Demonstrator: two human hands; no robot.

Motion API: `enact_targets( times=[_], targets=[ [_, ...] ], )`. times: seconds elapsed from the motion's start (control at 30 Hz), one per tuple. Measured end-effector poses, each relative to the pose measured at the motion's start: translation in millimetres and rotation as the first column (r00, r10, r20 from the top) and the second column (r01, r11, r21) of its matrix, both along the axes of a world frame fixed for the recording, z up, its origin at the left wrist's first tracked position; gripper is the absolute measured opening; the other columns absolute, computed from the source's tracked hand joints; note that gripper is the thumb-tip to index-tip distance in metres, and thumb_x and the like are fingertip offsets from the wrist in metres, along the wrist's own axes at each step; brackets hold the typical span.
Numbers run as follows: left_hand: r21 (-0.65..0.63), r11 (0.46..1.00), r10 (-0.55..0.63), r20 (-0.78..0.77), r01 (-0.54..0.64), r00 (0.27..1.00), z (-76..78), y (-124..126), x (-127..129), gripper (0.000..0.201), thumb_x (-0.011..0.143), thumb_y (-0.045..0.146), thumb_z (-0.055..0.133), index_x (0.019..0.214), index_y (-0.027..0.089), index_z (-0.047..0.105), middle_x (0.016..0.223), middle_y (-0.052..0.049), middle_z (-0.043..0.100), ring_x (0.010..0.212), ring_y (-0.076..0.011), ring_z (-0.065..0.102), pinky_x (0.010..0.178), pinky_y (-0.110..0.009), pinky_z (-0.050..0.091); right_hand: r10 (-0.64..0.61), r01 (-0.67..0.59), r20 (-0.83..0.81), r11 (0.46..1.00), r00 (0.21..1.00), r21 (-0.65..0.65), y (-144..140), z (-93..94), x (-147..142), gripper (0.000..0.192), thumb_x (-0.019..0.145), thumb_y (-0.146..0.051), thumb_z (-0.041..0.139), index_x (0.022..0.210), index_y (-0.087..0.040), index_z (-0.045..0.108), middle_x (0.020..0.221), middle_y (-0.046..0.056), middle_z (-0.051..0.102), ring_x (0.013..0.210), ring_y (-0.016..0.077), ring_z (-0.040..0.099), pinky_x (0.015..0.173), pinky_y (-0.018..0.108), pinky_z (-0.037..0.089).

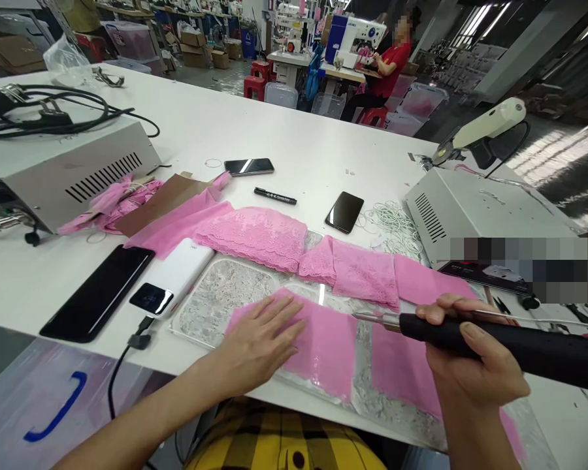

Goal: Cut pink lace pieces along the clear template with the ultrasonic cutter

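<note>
My left hand [259, 343] lies flat, fingers spread, on a pink fabric piece [329, 346] that rests on a clear glass plate [215, 294]. My right hand [470, 356] grips the black handle of a hot cutting tool [519, 349]; its metal tip [367, 318] points left, close above the pink fabric beside my left fingers. A strip of pink lace [274, 238] runs across the table just beyond the plate.
A white power bank [176, 274] and a black phone [98, 294] lie left of the plate; two more phones [345, 211] and a black marker [274, 195] farther back. Grey control boxes [68, 173] stand left and right. A person in red sits at a sewing machine far behind.
</note>
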State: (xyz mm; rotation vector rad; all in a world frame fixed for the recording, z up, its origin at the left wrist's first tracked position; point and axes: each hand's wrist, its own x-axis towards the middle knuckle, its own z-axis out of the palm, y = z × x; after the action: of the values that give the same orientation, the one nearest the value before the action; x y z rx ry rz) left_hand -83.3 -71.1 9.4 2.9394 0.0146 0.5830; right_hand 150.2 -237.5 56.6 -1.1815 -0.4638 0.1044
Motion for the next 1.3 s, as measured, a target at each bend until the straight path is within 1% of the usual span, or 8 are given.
enact_targets(
  times=[0.1, 0.2, 0.37, 0.67, 0.87, 1.13, 1.23, 1.3],
  targets=[
    [-0.025, 0.999, -0.046, -0.033, 0.045, 0.998, -0.1, -18.2, 13.7, 0.036, 0.102, 0.034, 0.043, 0.129, 0.015, 0.058, 0.141, -0.014, 0.055, 0.132, -0.0310, 0.051, 0.107, -0.049, 0.045, 0.009, -0.009, 0.005, 1.000, 1.000, 0.005, -6.7, -0.7, 3.9, 0.018, 0.056, -0.023, 0.059, 0.072, -0.019, 0.066, 0.073, 0.001, 0.062, 0.052, 0.0136, 0.053, 0.056, 0.037, 0.049],
    [-0.063, 0.995, -0.085, -0.049, 0.082, 0.995, -2.8, -35.1, 24.7, 0.037, 0.101, 0.038, 0.046, 0.129, 0.017, 0.059, 0.142, -0.012, 0.055, 0.133, -0.0299, 0.050, 0.109, -0.049, 0.042, 0.014, -0.014, -0.014, 1.000, 1.000, 0.022, -9.3, -4.3, 5.5, 0.019, 0.055, -0.022, 0.059, 0.073, -0.020, 0.066, 0.074, 0.001, 0.063, 0.052, 0.0130, 0.053, 0.056, 0.036, 0.049],
    [-0.089, 0.985, -0.155, -0.046, 0.151, 0.987, -6.1, -49.3, 30.9, 0.041, 0.101, 0.045, 0.045, 0.129, 0.019, 0.058, 0.141, -0.011, 0.056, 0.134, -0.0280, 0.049, 0.111, -0.047, 0.039, 0.004, -0.003, -0.021, 0.999, 1.000, 0.038, -9.8, -8.3, 6.3, 0.019, 0.056, -0.023, 0.057, 0.073, -0.020, 0.066, 0.073, 0.000, 0.063, 0.052, 0.0129, 0.053, 0.055, 0.035, 0.047],
    [-0.091, 0.985, -0.153, -0.031, 0.150, 0.988, -7.5, -52.4, 30.8, 0.039, 0.100, 0.045, 0.047, 0.128, 0.020, 0.059, 0.139, -0.010, 0.058, 0.133, -0.0283, 0.050, 0.113, -0.049, 0.036, 0.049, -0.049, 0.004, 0.997, 0.999, 0.067, -11.9, -12.0, 8.0, 0.019, 0.059, -0.020, 0.057, 0.075, -0.019, 0.067, 0.075, 0.002, 0.064, 0.052, 0.0133, 0.055, 0.054, 0.034, 0.047],
    [-0.074, 0.979, -0.196, -0.120, 0.189, 0.973, -2.7, -49.5, 31.1, 0.040, 0.102, 0.041, 0.041, 0.131, 0.018, 0.057, 0.142, -0.012, 0.055, 0.135, -0.0314, 0.048, 0.112, -0.053, 0.037, 0.074, -0.076, 0.042, 0.996, 0.996, 0.055, -12.3, -14.8, 9.3, 0.014, 0.063, -0.021, 0.059, 0.076, -0.019, 0.066, 0.076, 0.002, 0.064, 0.055, 0.0129, 0.056, 0.057, 0.034, 0.050],
    [-0.062, 0.980, -0.193, -0.081, 0.188, 0.978, -2.2, -49.7, 30.9, 0.038, 0.102, 0.039, 0.044, 0.130, 0.018, 0.058, 0.141, -0.012, 0.056, 0.135, -0.0303, 0.048, 0.114, -0.054, 0.036, 0.087, -0.090, 0.058, 0.995, 0.995, 0.048, -9.9, -12.2, 8.6, 0.011, 0.066, -0.021, 0.060, 0.075, -0.018, 0.064, 0.076, 0.002, 0.063, 0.056, 0.0137, 0.058, 0.057, 0.035, 0.051],
    [-0.063, 0.973, -0.226, -0.045, 0.223, 0.973, -2.5, -51.5, 27.9, 0.037, 0.101, 0.036, 0.045, 0.130, 0.016, 0.057, 0.141, -0.011, 0.057, 0.137, -0.0290, 0.046, 0.118, -0.054, 0.030, 0.082, -0.084, 0.038, 0.993, 0.996, 0.083, -12.9, -11.3, 7.8, 0.014, 0.064, -0.021, 0.059, 0.076, -0.018, 0.065, 0.075, 0.002, 0.062, 0.054, 0.0123, 0.056, 0.056, 0.034, 0.050],
    [-0.072, 0.964, -0.256, -0.008, 0.254, 0.967, -3.9, -53.1, 24.9, 0.035, 0.100, 0.034, 0.048, 0.128, 0.016, 0.059, 0.139, -0.010, 0.058, 0.138, -0.0267, 0.045, 0.121, -0.052, 0.026, 0.109, -0.112, 0.040, 0.989, 0.993, 0.096, -17.4, -10.3, 6.5, 0.015, 0.064, -0.021, 0.059, 0.077, -0.018, 0.065, 0.074, 0.001, 0.062, 0.052, 0.0117, 0.054, 0.053, 0.033, 0.049]
  ],
)
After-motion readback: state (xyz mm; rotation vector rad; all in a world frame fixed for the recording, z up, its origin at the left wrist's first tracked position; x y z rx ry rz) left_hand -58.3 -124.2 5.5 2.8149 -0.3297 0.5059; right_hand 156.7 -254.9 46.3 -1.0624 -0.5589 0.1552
